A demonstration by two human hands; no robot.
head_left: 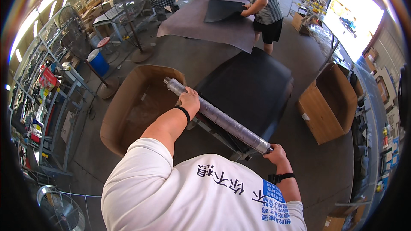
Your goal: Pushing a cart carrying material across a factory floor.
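Both hands on the roll of clear film (pixel 218 119), held level above the black sheet stack (pixel 252 87). Left hand (pixel 189 101) fingers closed around the roll near its far end, right hand (pixel 276 154) fingers gripping the near end. Open cardboard box (pixel 128 115) just left.

Reaching forward with both arms, left hand (pixel 189 99) curling fingers down over its grip with forearm raised and a black band at the wrist, right hand (pixel 276 153) closing lower and nearer, elbow bending, dark strap circling that wrist.
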